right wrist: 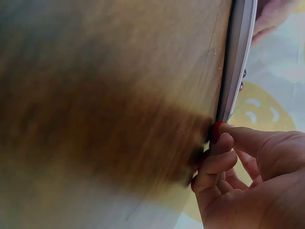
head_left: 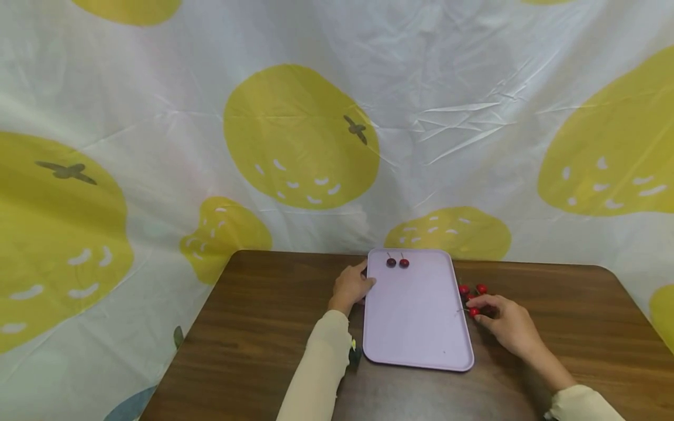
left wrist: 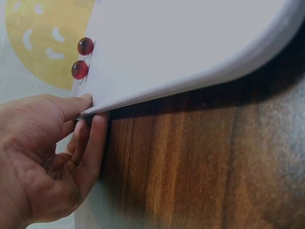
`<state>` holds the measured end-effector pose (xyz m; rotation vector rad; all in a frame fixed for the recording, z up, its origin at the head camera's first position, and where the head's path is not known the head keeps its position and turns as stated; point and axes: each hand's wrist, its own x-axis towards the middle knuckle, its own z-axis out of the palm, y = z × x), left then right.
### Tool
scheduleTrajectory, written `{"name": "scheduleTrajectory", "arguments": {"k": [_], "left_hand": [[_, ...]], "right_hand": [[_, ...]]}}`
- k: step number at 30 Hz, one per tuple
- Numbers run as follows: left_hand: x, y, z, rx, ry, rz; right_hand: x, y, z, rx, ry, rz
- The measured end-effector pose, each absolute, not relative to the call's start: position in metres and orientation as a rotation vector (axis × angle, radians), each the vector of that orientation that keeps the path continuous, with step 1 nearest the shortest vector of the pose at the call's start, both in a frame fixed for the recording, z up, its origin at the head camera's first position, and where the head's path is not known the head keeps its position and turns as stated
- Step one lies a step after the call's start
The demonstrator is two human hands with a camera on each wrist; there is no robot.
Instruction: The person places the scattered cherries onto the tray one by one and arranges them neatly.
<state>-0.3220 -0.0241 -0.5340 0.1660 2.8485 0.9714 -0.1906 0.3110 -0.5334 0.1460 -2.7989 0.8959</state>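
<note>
A pale lilac tray (head_left: 411, 318) lies lengthwise on the table. Its left rim is pinched by my left hand (head_left: 351, 287), thumb on top and fingers at the outer side. Two dark red cherries (head_left: 403, 264) with stems sit side by side near the tray's far end. Off the right rim, my right hand (head_left: 509, 326) pinches a bright red cherry (head_left: 474, 312) between thumb and fingers, its thin stem pointing over the tray. Several more red cherries (head_left: 481, 289) lie on the table just beyond those fingertips, partly hidden by the hand in the right wrist view.
The brown wooden table (head_left: 274, 327) reaches back to a white curtain (head_left: 326, 231) printed with yellow fruit. A small dark green object (head_left: 354, 354) shows beside the left sleeve (head_left: 321, 362), close to the tray's near left corner.
</note>
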Motion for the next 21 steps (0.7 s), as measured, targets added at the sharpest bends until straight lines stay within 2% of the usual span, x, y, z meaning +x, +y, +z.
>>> {"name": "scheduleTrajectory", "arguments": {"k": [21], "left_hand": [[-0.319,-0.023,-0.532,0.124,2.799,1.037]], "right_hand": [[-0.190,0.298,-0.520,0.113,-2.728,0.974]]}}
